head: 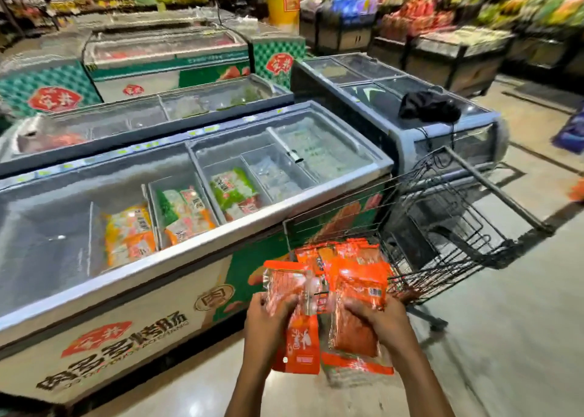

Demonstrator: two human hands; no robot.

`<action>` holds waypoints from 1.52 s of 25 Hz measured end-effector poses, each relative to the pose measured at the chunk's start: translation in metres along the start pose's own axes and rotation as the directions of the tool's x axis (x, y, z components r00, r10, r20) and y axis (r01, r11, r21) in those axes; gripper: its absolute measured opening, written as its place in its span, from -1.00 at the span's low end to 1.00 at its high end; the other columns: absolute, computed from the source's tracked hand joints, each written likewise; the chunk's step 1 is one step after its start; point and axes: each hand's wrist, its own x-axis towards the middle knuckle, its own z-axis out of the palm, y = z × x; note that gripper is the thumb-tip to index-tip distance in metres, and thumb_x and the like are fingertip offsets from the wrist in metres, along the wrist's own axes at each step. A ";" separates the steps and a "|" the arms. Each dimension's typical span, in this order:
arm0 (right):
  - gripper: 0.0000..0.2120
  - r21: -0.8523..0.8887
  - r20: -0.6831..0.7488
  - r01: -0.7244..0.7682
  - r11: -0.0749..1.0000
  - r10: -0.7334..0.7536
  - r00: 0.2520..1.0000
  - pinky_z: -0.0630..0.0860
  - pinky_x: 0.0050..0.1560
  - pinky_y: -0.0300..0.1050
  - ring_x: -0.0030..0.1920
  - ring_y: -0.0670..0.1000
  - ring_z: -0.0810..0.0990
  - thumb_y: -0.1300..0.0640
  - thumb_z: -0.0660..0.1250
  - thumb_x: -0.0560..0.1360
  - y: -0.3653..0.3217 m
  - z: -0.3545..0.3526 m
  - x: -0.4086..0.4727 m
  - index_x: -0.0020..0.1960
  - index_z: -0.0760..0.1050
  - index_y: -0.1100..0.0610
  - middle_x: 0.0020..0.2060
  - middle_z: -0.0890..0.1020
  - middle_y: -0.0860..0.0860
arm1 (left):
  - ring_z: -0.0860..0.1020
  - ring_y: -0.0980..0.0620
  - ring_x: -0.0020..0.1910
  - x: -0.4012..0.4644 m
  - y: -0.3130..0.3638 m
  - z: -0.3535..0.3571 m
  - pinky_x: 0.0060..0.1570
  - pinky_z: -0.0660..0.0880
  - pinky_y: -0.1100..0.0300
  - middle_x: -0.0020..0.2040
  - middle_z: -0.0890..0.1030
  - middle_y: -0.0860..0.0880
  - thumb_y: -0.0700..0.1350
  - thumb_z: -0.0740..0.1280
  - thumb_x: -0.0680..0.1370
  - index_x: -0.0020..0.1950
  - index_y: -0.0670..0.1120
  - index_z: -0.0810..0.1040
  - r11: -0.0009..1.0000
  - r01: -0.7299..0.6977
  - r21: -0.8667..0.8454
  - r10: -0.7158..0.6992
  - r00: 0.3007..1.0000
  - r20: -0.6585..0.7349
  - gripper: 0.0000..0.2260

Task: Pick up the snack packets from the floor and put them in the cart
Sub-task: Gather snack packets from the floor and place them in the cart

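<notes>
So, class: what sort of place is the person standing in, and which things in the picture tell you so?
Most likely a supermarket. Glass-topped chest freezers hold packaged food, a wire shopping cart stands beside them, and stocked shelves fill the background. Both hands, left and right, hold orange snack packets.

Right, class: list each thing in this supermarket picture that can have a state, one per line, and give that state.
Left hand: grips orange snack packets.
Right hand: grips orange snack packets.
Held packets: a bunch off the floor, just short of the cart.
Packets in cart: piled in the basket.
Cart: upright beside the freezer, partly loaded.
Near freezer: glass lid shut, as far as shows.
Black cloth: crumpled on the far freezer.
</notes>
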 end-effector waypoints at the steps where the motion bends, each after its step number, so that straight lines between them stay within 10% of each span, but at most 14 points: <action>1: -0.66 0.013 -0.018 -0.001 1.000 0.001 1.000 0.65 0.08 0.19 -0.08 0.17 0.75 0.23 0.64 0.29 -0.002 -0.010 0.016 0.03 0.66 0.19 -0.13 0.77 0.09 | 0.73 -0.05 -0.19 0.014 0.002 0.018 -0.06 0.64 -0.20 -0.12 0.73 -0.04 0.19 0.57 0.34 0.02 -0.03 0.50 1.000 0.001 0.011 -0.001 1.000 0.014 -0.55; 9: -0.62 0.129 -0.058 -0.037 0.991 0.045 0.997 0.67 -0.13 0.00 -0.16 0.14 0.75 0.27 0.63 0.29 -0.021 -0.102 0.186 0.07 0.63 0.22 -0.12 0.76 0.15 | 0.71 0.03 -0.04 0.122 0.031 0.175 0.06 0.61 -0.17 -0.02 0.71 0.05 0.21 0.55 0.38 0.07 0.05 0.53 0.998 -0.024 0.064 0.019 0.997 0.077 -0.60; 19: -0.63 0.106 -0.033 -0.194 0.975 0.198 0.980 0.65 0.05 0.22 -0.04 0.22 0.74 0.20 0.68 0.23 -0.001 -0.154 0.392 -0.02 0.65 0.14 -0.07 0.75 0.19 | 0.70 0.09 -0.08 0.237 0.026 0.312 -0.05 0.62 0.09 -0.06 0.73 0.03 0.01 0.52 0.48 0.12 0.00 0.54 0.988 0.020 0.156 -0.038 0.993 0.109 -0.71; 27: -0.71 -0.066 -0.057 -0.392 0.917 0.389 0.919 0.60 -0.11 -0.07 -0.19 0.06 0.70 0.36 0.59 0.31 0.092 -0.178 0.518 -0.01 0.64 0.24 -0.20 0.75 0.07 | 0.60 0.23 -0.08 0.339 -0.063 0.395 -0.17 0.44 0.43 -0.06 0.62 0.15 0.00 0.49 0.51 0.12 -0.01 0.45 0.962 0.171 0.214 -0.199 0.973 0.118 -0.71; 33: -0.71 -0.266 -0.039 -0.479 0.837 0.487 0.872 0.56 -0.06 0.01 -0.23 0.06 0.61 0.45 0.57 0.28 0.198 -0.186 0.594 -0.09 0.61 0.21 -0.26 0.69 0.11 | 0.69 -0.05 -0.05 0.398 -0.177 0.439 -0.02 0.63 -0.04 -0.01 0.71 0.01 0.13 0.52 0.44 0.21 -0.07 0.49 0.898 0.340 0.280 -0.370 0.927 0.061 -0.53; 38: -0.80 -0.483 -0.019 -0.501 0.718 0.564 0.826 0.49 -0.48 -0.14 -0.50 0.05 0.56 0.37 0.55 0.36 0.274 -0.191 0.613 -0.05 0.60 0.29 -0.39 0.65 0.15 | 0.64 0.14 -0.17 0.425 -0.229 0.444 -0.19 0.57 0.21 -0.10 0.66 0.12 -0.02 0.48 0.51 0.15 0.04 0.41 0.824 0.429 0.371 -0.506 0.851 0.139 -0.69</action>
